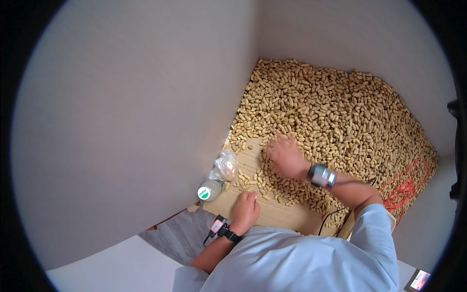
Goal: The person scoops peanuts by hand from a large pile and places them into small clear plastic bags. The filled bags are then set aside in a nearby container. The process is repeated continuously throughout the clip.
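Observation:
A large heap of unshelled peanuts (340,112) fills the corner in front of me. My right hand (287,155) rests on the near left part of the heap, its fingers spread over the peanuts and slightly blurred. My left hand (246,212) lies at the near edge of a tan board (292,215), with its fingers curled together. Whatever those fingers may hold is too small to make out. Loose peanuts (262,184) are scattered on the board between my two hands.
Left of the heap are a crumpled clear plastic bag (225,165) and a clear bottle (210,190) with a white and green cap. Tangled red string (403,193) lies at the right. Plain grey walls (146,107) enclose the far and left sides.

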The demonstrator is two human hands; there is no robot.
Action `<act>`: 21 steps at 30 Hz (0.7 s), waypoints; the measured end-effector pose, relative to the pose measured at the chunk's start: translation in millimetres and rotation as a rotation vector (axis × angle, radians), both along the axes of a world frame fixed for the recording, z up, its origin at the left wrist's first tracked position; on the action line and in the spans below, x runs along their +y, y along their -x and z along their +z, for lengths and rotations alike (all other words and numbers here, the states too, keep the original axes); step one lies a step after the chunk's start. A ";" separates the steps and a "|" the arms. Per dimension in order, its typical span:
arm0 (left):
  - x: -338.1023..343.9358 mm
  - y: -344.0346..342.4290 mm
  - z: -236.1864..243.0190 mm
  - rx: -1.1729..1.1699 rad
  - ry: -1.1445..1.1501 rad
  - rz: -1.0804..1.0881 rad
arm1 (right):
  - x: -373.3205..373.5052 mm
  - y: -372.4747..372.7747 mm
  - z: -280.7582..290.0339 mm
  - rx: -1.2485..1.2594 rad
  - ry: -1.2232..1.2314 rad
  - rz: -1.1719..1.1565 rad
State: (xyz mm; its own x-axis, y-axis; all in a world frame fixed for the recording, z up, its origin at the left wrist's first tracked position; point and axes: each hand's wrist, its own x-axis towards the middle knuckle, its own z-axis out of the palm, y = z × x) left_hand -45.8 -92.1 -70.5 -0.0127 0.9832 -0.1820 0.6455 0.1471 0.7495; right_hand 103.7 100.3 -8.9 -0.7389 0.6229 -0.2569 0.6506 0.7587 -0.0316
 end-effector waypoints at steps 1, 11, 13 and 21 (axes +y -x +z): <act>4.9 0.6 -1.0 0.039 -0.074 -0.020 | -35.3 -0.7 -8.6 0.100 0.076 0.058; 43.0 -12.8 2.5 -0.023 -0.364 -0.233 | -14.7 -39.4 -48.3 0.323 -0.280 -0.151; 17.4 -1.5 6.8 -0.096 -0.345 -0.200 | -19.0 -25.0 -41.2 0.520 -0.170 -0.168; -65.1 78.3 6.4 -0.473 -0.177 0.678 | -53.5 99.7 -71.4 0.540 0.307 -0.524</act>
State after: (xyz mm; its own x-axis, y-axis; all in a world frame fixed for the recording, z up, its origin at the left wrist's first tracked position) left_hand -124.0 -157.2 -64.0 -0.5717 0.8045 -0.1612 0.0718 0.2449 0.9669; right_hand 4.0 46.9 -80.3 -0.4419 0.8820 -0.1638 0.7545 0.2666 -0.5997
